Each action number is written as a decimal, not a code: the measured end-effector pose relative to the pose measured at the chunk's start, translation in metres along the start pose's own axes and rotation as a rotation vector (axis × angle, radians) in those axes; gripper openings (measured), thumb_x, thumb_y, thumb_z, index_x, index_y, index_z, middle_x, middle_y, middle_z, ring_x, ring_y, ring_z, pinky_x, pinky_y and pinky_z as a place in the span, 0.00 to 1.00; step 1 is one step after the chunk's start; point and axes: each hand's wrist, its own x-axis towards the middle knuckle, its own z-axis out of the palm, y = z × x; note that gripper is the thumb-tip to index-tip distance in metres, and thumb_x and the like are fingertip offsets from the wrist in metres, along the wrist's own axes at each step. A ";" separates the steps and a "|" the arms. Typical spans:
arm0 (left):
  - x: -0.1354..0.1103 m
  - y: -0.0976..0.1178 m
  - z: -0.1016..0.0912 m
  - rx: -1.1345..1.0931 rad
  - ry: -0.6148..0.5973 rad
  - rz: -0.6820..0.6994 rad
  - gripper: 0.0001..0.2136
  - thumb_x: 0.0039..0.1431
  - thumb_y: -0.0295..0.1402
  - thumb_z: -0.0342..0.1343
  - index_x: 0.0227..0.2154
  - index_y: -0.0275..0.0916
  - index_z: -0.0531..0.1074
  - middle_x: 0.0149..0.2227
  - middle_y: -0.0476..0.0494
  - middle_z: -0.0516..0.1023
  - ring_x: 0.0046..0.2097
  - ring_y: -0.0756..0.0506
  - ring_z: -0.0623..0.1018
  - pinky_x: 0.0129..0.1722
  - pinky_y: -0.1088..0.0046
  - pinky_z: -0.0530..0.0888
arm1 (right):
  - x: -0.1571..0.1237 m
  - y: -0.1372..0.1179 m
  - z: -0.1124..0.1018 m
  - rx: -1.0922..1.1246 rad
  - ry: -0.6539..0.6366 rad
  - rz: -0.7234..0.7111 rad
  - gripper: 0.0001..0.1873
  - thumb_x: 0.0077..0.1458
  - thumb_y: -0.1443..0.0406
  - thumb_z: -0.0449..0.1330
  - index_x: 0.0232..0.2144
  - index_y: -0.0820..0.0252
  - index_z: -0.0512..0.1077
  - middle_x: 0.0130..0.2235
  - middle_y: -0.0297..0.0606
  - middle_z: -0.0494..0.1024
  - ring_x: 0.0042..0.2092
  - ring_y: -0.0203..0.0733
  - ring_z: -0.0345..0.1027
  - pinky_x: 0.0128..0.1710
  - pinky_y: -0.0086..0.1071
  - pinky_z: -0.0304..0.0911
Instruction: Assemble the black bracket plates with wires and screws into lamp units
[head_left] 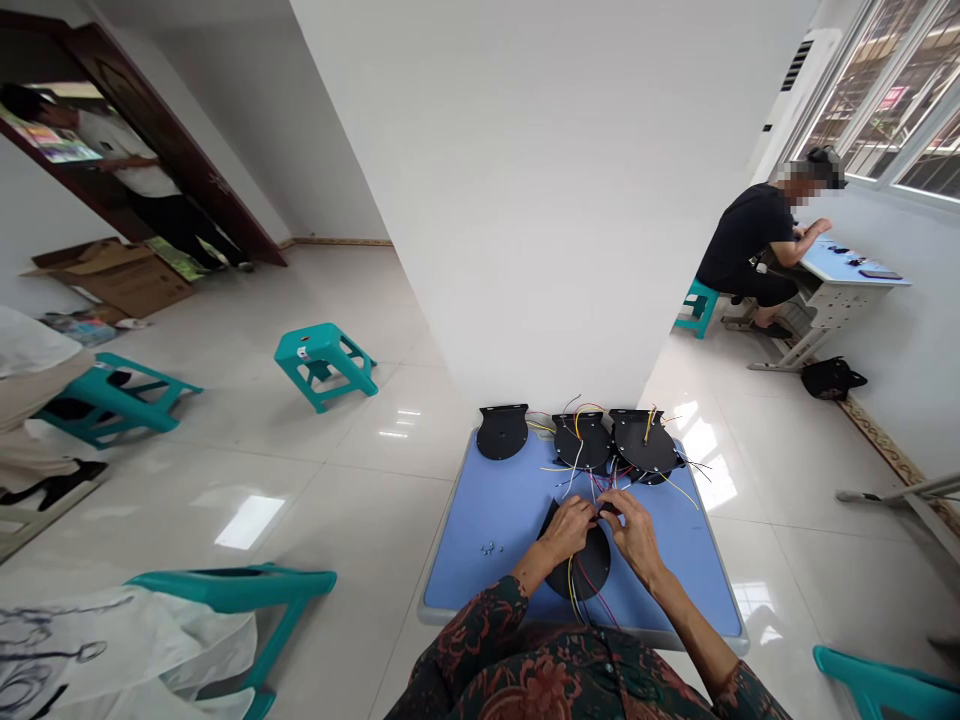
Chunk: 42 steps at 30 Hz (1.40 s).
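Note:
On the blue table lies a black round plate with several yellow, red and white wires trailing from it toward my body. My left hand is closed over the plate's upper part, its fingers bent at the edge. My right hand pinches close beside the left fingertips, at the plate's upper right. Whatever is between its fingers is too small to make out. Beyond my hands, several similar black plates rest along the far edge: one alone, one with wires across it, and a stacked group at the right.
A few small screws lie on the left half of the blue tabletop. A white pillar rises behind the table. Teal stools stand on the tiled floor. A person sits at another desk; another stands by the doorway.

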 end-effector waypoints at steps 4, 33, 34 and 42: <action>0.002 0.003 0.001 0.052 -0.015 -0.003 0.06 0.67 0.26 0.52 0.43 0.35 0.73 0.42 0.35 0.79 0.47 0.37 0.76 0.49 0.58 0.74 | 0.000 0.000 0.003 -0.003 0.002 -0.009 0.14 0.63 0.68 0.54 0.45 0.57 0.78 0.44 0.43 0.82 0.47 0.48 0.75 0.50 0.42 0.71; 0.019 0.030 -0.005 0.265 -0.159 -0.163 0.12 0.71 0.29 0.46 0.43 0.30 0.75 0.43 0.31 0.77 0.47 0.37 0.76 0.37 0.66 0.74 | 0.005 -0.017 -0.029 -0.127 0.217 -0.204 0.13 0.66 0.69 0.54 0.51 0.54 0.72 0.40 0.40 0.79 0.42 0.45 0.74 0.43 0.40 0.73; 0.020 0.031 -0.006 0.262 -0.155 -0.165 0.12 0.71 0.30 0.47 0.43 0.31 0.75 0.43 0.32 0.77 0.47 0.38 0.76 0.37 0.66 0.74 | 0.005 -0.020 -0.030 -0.133 0.220 -0.212 0.13 0.66 0.69 0.55 0.51 0.54 0.72 0.41 0.40 0.79 0.42 0.45 0.74 0.44 0.39 0.72; -0.023 0.023 -0.038 0.208 0.065 -0.230 0.09 0.70 0.38 0.54 0.44 0.37 0.72 0.49 0.39 0.75 0.52 0.41 0.74 0.42 0.67 0.75 | 0.009 -0.035 -0.039 -0.146 0.323 -0.229 0.10 0.65 0.68 0.59 0.48 0.56 0.73 0.41 0.40 0.81 0.42 0.44 0.75 0.45 0.38 0.71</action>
